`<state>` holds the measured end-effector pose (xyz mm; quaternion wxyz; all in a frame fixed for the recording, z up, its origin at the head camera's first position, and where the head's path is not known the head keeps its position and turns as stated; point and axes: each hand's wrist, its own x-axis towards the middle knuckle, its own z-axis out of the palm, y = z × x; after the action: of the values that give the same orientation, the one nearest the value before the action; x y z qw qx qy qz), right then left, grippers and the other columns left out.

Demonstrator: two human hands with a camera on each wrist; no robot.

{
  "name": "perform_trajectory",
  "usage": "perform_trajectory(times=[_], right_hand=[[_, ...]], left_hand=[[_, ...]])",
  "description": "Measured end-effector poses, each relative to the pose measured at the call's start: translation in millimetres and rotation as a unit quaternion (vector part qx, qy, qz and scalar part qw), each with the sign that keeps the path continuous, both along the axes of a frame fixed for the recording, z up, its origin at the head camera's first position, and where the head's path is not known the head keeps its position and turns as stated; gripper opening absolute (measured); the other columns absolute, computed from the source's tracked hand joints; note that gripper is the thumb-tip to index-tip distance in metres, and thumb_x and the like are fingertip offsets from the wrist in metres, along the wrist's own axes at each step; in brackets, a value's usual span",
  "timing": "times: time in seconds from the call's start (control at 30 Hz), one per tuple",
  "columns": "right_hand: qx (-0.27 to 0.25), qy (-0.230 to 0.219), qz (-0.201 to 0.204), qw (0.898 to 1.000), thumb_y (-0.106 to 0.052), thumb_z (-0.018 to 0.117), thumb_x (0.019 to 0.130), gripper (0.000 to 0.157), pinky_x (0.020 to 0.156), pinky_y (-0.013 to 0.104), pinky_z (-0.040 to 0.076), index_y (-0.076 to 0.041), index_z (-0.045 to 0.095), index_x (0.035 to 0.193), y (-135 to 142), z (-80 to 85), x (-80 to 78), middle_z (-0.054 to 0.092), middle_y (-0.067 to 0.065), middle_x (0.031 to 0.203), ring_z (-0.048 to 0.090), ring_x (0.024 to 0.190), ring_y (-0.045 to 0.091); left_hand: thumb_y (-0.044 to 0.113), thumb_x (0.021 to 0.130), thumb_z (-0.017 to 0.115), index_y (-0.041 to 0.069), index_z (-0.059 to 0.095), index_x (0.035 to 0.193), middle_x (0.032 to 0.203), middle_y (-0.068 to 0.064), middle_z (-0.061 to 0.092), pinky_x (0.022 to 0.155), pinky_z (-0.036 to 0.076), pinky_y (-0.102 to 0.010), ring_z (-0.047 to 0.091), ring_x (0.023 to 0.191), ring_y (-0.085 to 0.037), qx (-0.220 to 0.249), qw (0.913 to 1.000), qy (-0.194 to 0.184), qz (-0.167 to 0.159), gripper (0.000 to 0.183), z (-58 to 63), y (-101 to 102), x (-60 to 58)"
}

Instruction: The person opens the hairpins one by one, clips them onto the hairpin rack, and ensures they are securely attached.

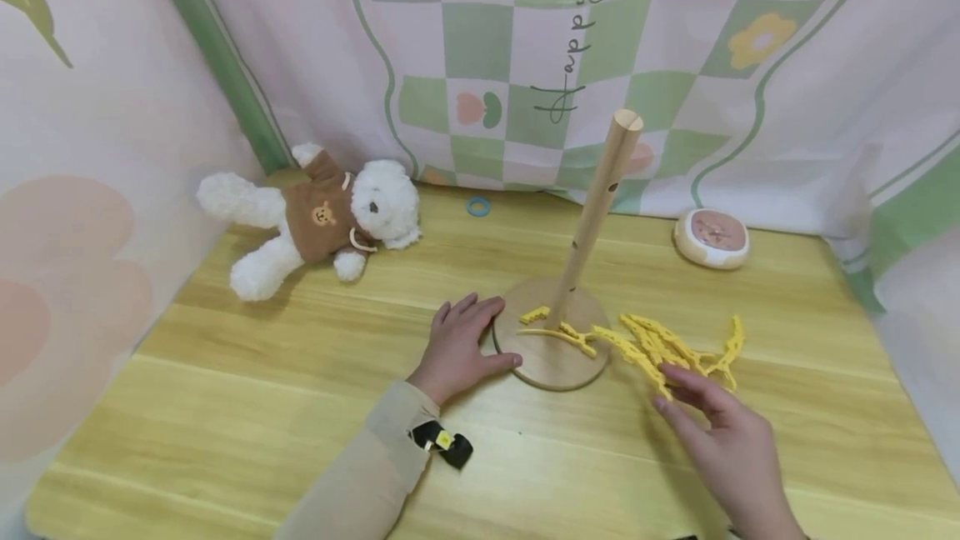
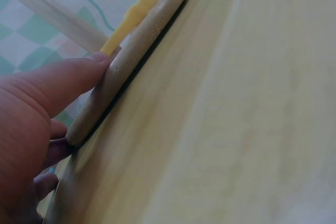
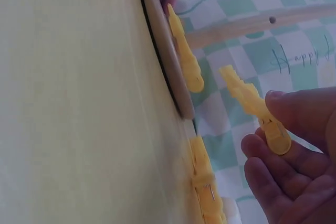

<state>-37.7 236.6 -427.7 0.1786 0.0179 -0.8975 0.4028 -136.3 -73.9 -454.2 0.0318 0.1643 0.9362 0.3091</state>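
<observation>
My left hand (image 1: pixel 459 350) grips the left rim of a round wooden base (image 1: pixel 558 372), its thumb over the top edge in the left wrist view. A wooden pole (image 1: pixel 596 207) with dark holes rises from this base and leans slightly right. Thumb and fingers of my right hand (image 1: pixel 731 444) pinch a knobbly yellow plastic piece (image 3: pixel 247 96) by its rounded end, above the table. Similar yellow pieces (image 1: pixel 705 361) lie just beyond that hand. Other yellow strips (image 1: pixel 547 332) rest on the base around the pole's foot.
A white plush toy (image 1: pixel 318 211) in a brown top lies at the back left. Behind the pole is a small blue ring (image 1: pixel 477 206). A rounded white-and-brown device (image 1: pixel 712 237) sits at the back right. Printed curtains (image 1: pixel 480 40) hang along the table's far edge.
</observation>
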Motion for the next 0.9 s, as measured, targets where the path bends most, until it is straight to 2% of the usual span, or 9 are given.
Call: perform_trajectory(times=[0.27,0.43,0.67,0.9], right_hand=[[0.022,0.088,0.064,0.994,0.007,0.085,0.072,0.045,0.085,0.004,0.045,-0.007,0.076,0.113,-11,-7.2,-12.4,0.074,0.003,0.111,0.06,0.096,-0.016],[0.027,0.104,0.075,0.991,0.009,0.085,0.071,0.043,0.084,0.004,0.045,-0.006,0.077,0.111,-16,-8.5,-18.1,0.075,0.014,0.106,0.06,0.096,-0.017],[0.018,0.106,0.073,0.992,0.006,0.086,0.072,0.041,0.084,0.004,0.045,-0.008,0.077,0.11,-26,-8.6,-25.7,0.075,0.01,0.109,0.058,0.097,-0.018],[0.009,0.071,0.064,0.995,0.004,0.085,0.075,0.04,0.087,0.003,0.043,-0.008,0.076,0.112,-29,-10.6,-32.7,0.074,0.008,0.113,0.057,0.097,-0.018]], left_hand=[[0.054,0.082,0.078,0.016,0.044,0.153,0.155,0.0,0.045,0.122,0.005,-0.053,0.027,0.149,-0.028,0.0,1.0,-0.002,0.003,0.087,0.5,-1,0.3],[0.055,0.082,0.077,0.016,0.044,0.152,0.155,0.0,0.045,0.122,0.005,-0.054,0.026,0.149,-0.029,0.002,1.0,-0.003,0.0,0.087,0.7,-1,0.8],[0.056,0.081,0.077,0.017,0.044,0.152,0.155,0.0,0.045,0.122,0.005,-0.054,0.027,0.149,-0.028,-0.001,1.0,-0.003,0.002,0.088,-2.4,-1,-0.6],[0.056,0.082,0.077,0.017,0.044,0.153,0.155,0.001,0.045,0.122,0.005,-0.053,0.026,0.15,-0.028,-0.006,1.0,-0.005,0.0,0.087,-3.1,-1,-1.9]])
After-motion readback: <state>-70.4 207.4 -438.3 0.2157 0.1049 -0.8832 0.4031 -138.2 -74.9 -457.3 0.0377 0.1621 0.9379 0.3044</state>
